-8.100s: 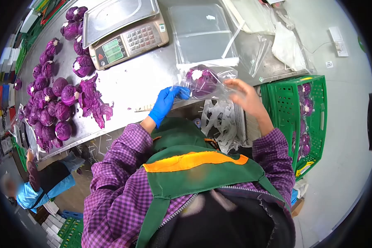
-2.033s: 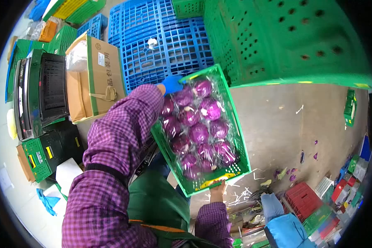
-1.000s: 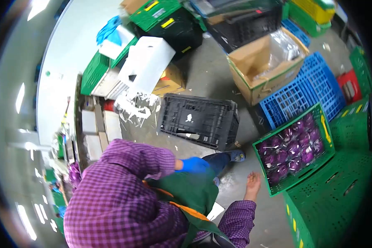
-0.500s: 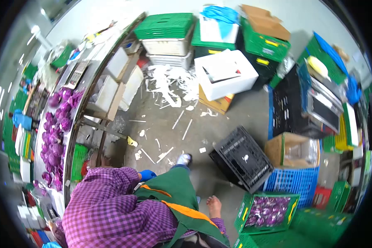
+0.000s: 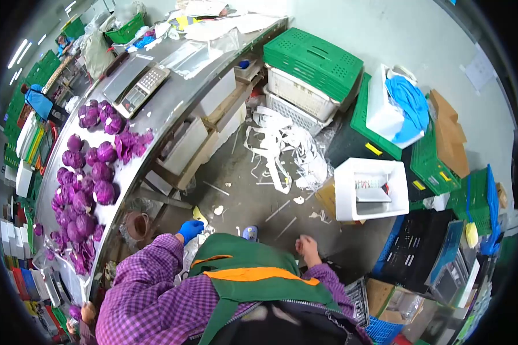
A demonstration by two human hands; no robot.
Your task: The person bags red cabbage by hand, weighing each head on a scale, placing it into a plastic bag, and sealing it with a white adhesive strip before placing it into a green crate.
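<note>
My left hand wears a blue glove and hangs beside the edge of the metal table, touching nothing that I can see. Its fingers are loosely bent and hold nothing visible. My bare right hand is in front of the green apron, above the floor, fingers loosely curled with the thumb a little apart; nothing shows in it. On the table to the left lie several red cabbages, with loose purple leaves near a weighing scale.
White strips litter the floor ahead. Beyond stand green lidded crates, a white foam box and a black crate. A cardboard box is at lower right. Another person's hand is at the lower left; a person in blue stands farther back.
My view has turned right-to-left and moved closer to the table, so cabbages and scale appear larger. The crate of cabbages at lower right has left view. Both hands have swung, still holding nothing visible.
</note>
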